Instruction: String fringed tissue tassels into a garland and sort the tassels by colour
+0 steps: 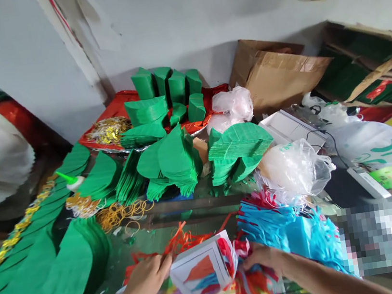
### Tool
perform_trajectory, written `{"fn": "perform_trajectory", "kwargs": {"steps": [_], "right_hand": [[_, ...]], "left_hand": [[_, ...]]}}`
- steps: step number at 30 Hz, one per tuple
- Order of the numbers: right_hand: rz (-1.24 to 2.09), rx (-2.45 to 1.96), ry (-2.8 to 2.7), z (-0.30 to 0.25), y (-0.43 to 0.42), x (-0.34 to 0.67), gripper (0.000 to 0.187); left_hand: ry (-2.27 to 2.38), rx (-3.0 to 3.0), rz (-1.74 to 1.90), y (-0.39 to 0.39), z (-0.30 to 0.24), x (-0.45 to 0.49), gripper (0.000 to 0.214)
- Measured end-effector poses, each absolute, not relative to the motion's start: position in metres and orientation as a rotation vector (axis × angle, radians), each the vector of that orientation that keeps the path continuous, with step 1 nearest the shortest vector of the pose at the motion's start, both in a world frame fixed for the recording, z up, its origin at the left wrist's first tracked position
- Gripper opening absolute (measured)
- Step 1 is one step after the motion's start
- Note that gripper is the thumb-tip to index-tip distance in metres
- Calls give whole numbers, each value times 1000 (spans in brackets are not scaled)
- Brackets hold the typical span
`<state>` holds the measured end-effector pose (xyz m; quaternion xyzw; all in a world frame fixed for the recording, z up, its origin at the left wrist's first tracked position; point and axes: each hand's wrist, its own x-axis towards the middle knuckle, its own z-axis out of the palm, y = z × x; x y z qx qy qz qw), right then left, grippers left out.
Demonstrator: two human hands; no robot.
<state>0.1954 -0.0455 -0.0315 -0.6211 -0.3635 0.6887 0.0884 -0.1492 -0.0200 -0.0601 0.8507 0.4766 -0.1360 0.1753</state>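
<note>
My left hand (147, 281), with a beaded bracelet at the wrist, has its fingers closed on the left edge of a white box (199, 275) whose front shows coloured pennant shapes. At the box's right side, my right hand (265, 259) is closed around a bunch of red, blue and orange strips (249, 283). Its fingertips are partly hidden among them. Orange paper fringe (185, 240) lies just behind the box. To the right of my right hand sits a pile of blue fringed paper (287, 226).
Stacks of green cut paper (168, 160) fill the table's far side, and a long green pile (47, 280) runs down the left. Rubber bands (121, 216), a glue bottle (74, 182), plastic bags (293, 167) and a cardboard box (277, 77) stand around. A wall is behind.
</note>
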Motion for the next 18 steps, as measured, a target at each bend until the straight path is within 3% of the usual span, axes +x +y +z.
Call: {"fn": "perform_trajectory", "kwargs": {"steps": [3,6,8,11,18], "right_hand": [[1702,-1924,-1570,-5,-22,198,46],[1103,-1686,-2312,17,-1,195,40],[882,-1445,-2614,18,8,188,36],[749,-1267,-2788,2,17,173,31],[472,-1330,-2752,-37,16,126,15]], "left_hand": [[1346,2410,-359,-16,-65,-154,42],[1297,2324,-194,-12,-75,-165,37],[1279,2223,-99,-10,-82,-172,35],[1314,2060,-24,-8,-86,-177,35],[1444,1771,74,-6,-78,-167,38]]}}
